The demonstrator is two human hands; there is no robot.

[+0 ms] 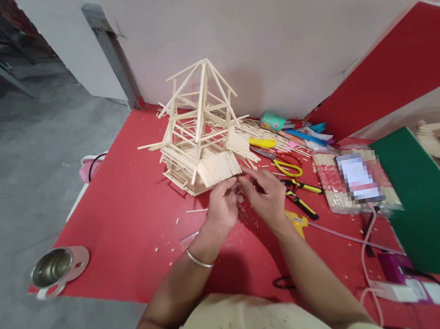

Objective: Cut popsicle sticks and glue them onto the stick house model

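A model house [197, 129] made of thin wooden sticks stands on a red table [125, 204], with a steep open roof frame. My left hand [222, 209] and my right hand [266, 196] meet just in front of it, fingertips pinched together over something small that I cannot make out. A panel of glued sticks [218, 167] leans against the house right above my fingers. A silver bangle [198, 259] is on my left wrist.
Yellow-handled scissors [286, 167], pliers [302, 195], loose sticks and a packet of sticks with a phone [358, 177] on it lie to the right. A green board [433, 212] and cables fill the right side. A metal cup [51, 268] sits at the table's left edge.
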